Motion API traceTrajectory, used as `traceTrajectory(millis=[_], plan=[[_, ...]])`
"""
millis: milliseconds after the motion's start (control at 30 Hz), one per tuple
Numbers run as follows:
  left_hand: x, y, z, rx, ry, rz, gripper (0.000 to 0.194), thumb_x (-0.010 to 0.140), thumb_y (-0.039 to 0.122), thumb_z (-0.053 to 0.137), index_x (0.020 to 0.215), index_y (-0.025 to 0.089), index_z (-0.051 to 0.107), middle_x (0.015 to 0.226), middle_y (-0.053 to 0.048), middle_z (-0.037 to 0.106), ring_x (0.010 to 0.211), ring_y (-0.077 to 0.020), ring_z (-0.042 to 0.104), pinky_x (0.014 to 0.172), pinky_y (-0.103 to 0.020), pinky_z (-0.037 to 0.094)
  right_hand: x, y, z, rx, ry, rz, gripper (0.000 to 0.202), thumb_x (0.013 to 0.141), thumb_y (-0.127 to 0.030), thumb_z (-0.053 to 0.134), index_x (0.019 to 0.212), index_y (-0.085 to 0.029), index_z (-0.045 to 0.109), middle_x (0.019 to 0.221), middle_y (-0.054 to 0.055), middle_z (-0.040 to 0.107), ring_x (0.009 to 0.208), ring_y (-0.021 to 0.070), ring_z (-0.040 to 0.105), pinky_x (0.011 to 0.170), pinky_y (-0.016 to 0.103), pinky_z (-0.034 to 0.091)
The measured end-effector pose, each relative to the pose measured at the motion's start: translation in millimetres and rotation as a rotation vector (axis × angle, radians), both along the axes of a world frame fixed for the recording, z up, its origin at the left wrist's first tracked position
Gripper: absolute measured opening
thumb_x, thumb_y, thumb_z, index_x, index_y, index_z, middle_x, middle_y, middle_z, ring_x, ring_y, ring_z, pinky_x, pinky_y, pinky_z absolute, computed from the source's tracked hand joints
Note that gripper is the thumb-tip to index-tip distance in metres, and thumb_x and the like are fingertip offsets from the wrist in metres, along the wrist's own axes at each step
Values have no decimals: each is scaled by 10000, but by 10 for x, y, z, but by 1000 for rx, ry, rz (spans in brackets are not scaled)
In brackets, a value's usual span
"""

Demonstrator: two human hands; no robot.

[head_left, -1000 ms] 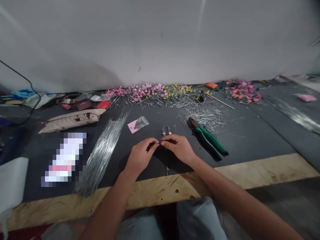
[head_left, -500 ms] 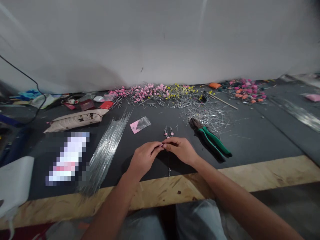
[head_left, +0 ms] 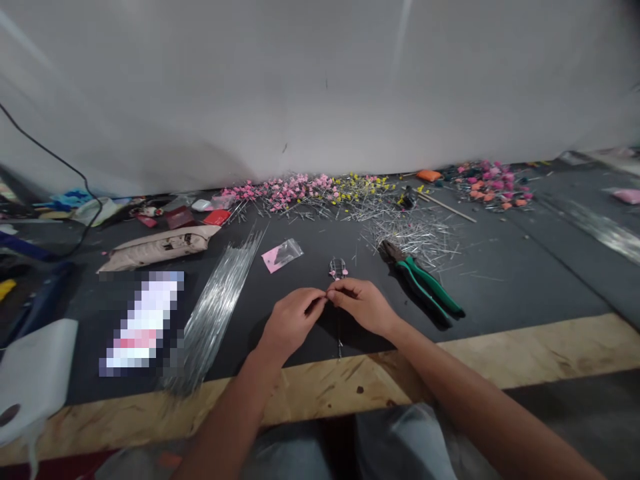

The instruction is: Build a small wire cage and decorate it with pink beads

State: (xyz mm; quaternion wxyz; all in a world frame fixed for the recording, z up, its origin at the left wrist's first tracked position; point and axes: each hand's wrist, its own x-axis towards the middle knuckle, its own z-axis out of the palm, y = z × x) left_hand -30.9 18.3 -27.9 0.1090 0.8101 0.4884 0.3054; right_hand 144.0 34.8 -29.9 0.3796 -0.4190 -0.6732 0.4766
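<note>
My left hand (head_left: 295, 320) and my right hand (head_left: 361, 303) meet at the fingertips over the dark tabletop, both closed in a pinch. A small pink piece sits between the fingertips, mostly hidden now. Just beyond my right fingers lies a looped wire frame (head_left: 338, 267) with small pink bits on it. Its thin twisted wire stem (head_left: 340, 340) runs from under my right hand toward the table's front edge. Green-handled pliers (head_left: 425, 283) lie to the right of my right hand. A small clear bag with a pink card (head_left: 282, 255) is beyond my left hand.
A bundle of straight wires (head_left: 220, 307) and a pixelated bright screen (head_left: 143, 320) lie on the left. Pink-tipped wires (head_left: 295, 190) and yellow-tipped wires (head_left: 357, 187) line the wall. Loose wire pieces (head_left: 415, 230) lie behind the pliers. A white device (head_left: 40, 373) stands front left.
The view has shifted slightly. My hands stay pinched together in nearly the same place, and the pink piece shows less between the fingertips.
</note>
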Motion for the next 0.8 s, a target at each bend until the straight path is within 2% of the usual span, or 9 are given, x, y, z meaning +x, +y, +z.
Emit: traceTrajectory(millis=[67,200,333,567,700,800], plan=[[-2,14,0,13,-5,50,100,835,228,513,866,214,607,825,0,679,773,-136,633,720,-245,479,7,9,-15,-63,41,-20,161,816,-320,527,799,-193,624,662,-17,596,616,102,522,589,218,401],[-38,82,-26,41,-64,235,122,844,242,499,889,197,603,844,-24,668,775,-151,618,728,-270,471,24,36,-49,-187,210,-102,200,789,-383,553,822,-188,588,604,-28,555,491,77,451,452,200,344],[-92,204,-72,38,34,305,128,833,218,498,834,182,621,861,-63,655,843,-205,589,800,-349,449,33,50,-54,-245,321,-148,201,751,-362,601,835,-180,603,612,-25,546,515,82,496,421,193,336],[-132,408,-105,25,62,291,178,797,109,458,845,161,621,876,-82,651,884,-220,587,841,-373,442,39,77,-89,-248,367,-182,133,733,-281,620,816,-177,622,724,7,627,593,99,574,482,208,401],[-118,419,-99,48,52,274,244,755,41,438,870,160,618,916,-80,646,917,-211,580,865,-362,437,39,94,-109,-244,372,-170,189,741,-309,606,880,-182,619,784,22,636,651,119,601,510,223,424],[-93,385,-76,83,39,275,243,757,51,449,904,161,609,939,-79,634,940,-215,566,878,-372,428,40,93,-105,-239,331,-159,230,764,-345,578,907,-171,622,796,32,637,660,118,599,532,231,435]])
